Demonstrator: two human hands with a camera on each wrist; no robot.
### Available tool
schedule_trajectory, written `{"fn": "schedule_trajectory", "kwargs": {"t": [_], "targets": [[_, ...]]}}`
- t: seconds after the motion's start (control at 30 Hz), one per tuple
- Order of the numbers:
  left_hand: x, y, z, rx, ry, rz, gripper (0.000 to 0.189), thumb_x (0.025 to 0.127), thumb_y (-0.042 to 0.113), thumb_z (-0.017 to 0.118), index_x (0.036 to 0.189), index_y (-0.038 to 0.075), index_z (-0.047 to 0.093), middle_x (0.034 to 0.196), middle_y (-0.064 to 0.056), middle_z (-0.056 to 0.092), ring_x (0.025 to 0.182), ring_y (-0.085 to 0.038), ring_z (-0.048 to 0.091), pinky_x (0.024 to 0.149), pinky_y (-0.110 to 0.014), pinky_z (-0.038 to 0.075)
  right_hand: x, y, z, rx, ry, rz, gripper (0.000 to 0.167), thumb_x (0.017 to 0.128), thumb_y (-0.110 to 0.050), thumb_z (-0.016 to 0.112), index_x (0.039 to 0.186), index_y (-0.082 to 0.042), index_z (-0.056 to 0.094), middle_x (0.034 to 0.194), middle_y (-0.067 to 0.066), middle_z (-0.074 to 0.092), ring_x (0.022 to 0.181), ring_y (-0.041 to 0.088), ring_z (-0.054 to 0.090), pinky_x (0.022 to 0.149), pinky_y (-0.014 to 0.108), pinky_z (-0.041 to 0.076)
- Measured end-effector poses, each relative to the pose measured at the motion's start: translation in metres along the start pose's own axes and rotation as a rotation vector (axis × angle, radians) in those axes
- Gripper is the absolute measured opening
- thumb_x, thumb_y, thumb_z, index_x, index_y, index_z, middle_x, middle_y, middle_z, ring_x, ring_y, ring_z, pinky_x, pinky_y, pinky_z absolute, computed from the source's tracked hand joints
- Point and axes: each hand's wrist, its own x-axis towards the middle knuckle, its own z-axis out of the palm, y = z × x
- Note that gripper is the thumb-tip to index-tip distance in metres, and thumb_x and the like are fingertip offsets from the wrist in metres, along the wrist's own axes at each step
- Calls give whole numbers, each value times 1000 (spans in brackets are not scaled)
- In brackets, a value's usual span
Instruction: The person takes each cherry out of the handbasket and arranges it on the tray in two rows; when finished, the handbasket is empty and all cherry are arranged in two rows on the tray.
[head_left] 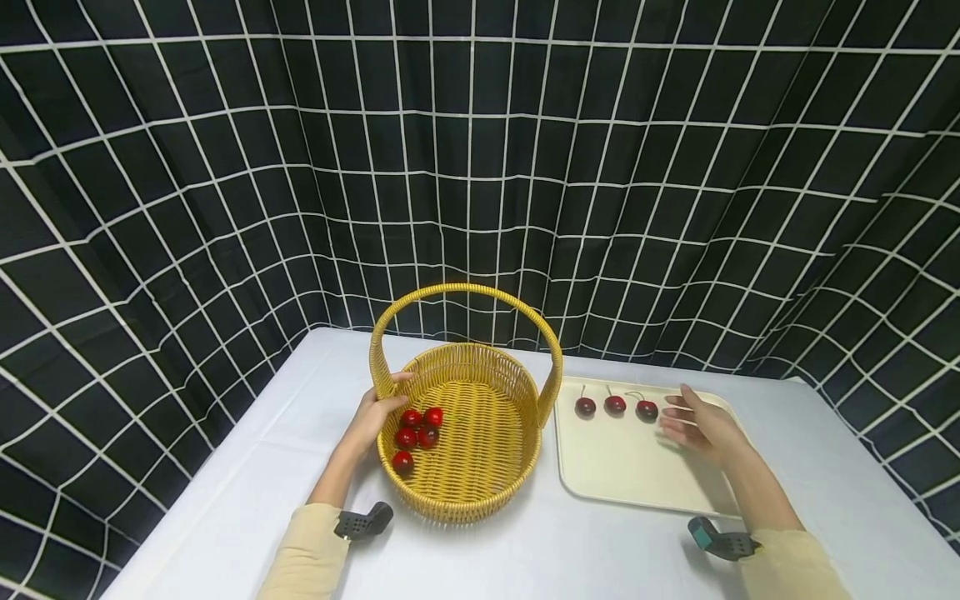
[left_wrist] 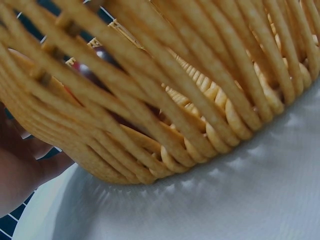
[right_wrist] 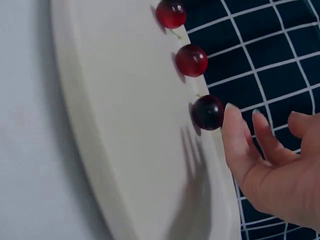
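At the left side of a yellow woven basket (head_left: 480,498), my left hand (head_left: 369,419) grips the rim by the foot of the tall handle (head_left: 467,287). Several red cherries (head_left: 406,439) lie inside the basket, bunched along its left wall. Three dark red cherries with stems stand in a row near the back of a cream tray (head_left: 622,467). My right hand (head_left: 708,429) hovers over the tray, fingers apart and holding nothing. Its fingertips come close to the rightmost cherry (right_wrist: 208,112). In the left wrist view, the woven wall (left_wrist: 150,100) covers most of the basket's inside.
Basket and tray stand side by side on a white-covered table (head_left: 525,550), the handle arching high over the basket. A black curtain with a white grid (head_left: 480,150) hangs behind the table and along both sides.
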Motion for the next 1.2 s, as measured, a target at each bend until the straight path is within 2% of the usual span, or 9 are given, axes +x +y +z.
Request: {"fn": "schedule_trajectory", "kwargs": {"t": [0.27, 0.5, 0.57, 0.67, 0.8, 1.0, 1.2], "targets": [[0, -1, -1, -4, 0, -6, 44, 91, 4, 49, 136, 1, 47, 143, -21, 41, 134, -35, 33, 112, -50, 14, -15, -5, 9, -27, -95, 1, 50, 100, -40, 40, 123, 4, 45, 97, 5, 62, 88, 19, 67, 83, 34, 53], [2, -2, -1, 5, 6, 5, 44, 89, 4, 49, 134, 2, 50, 141, -19, 45, 133, -34, 35, 111, -51, 17, -31, -13, 23, -155, -149, -33, 63, 100, -43, 40, 133, 11, 34, 103, 7, 62, 96, 22, 66, 86, 38, 51], [2, -2, -1, 8, 5, 9, 44, 89, 4, 49, 133, 2, 50, 140, -19, 45, 132, -35, 35, 110, -52, 18, -35, -15, 27, -161, -183, -38, 60, 101, -42, 41, 132, 9, 37, 104, 7, 63, 98, 23, 66, 88, 39, 50], [2, -2, -1, 14, 8, 7, 44, 89, 4, 49, 133, 2, 50, 140, -18, 46, 132, -35, 35, 110, -52, 18, -42, -17, 32, -135, -252, -35, 44, 102, -38, 40, 124, -1, 51, 105, 7, 64, 99, 24, 65, 89, 40, 49], [1, -1, 0, 21, 5, 10, 44, 90, 5, 49, 134, 3, 50, 141, -18, 45, 133, -35, 34, 110, -53, 17, -48, -19, 39, -81, -364, -24, 30, 104, -31, 38, 113, -12, 60, 106, 8, 64, 98, 23, 66, 88, 40, 50], [1, 0, 0, 5, 0, 19, 44, 90, 3, 49, 134, 1, 50, 142, -18, 44, 134, -34, 33, 112, -50, 16, -58, -22, 54, -94, -509, -13, 32, 105, -25, 34, 112, -12, 63, 108, 8, 64, 97, 22, 65, 85, 38, 52], [3, -1, 0, -11, -6, 0, 45, 92, 2, 48, 136, -1, 46, 144, -20, 41, 135, -35, 31, 112, -49, 14, -65, -23, 77, -159, -582, -6, 33, 104, -26, 36, 119, -6, 58, 110, 10, 62, 95, 23, 65, 80, 37, 54]]}}
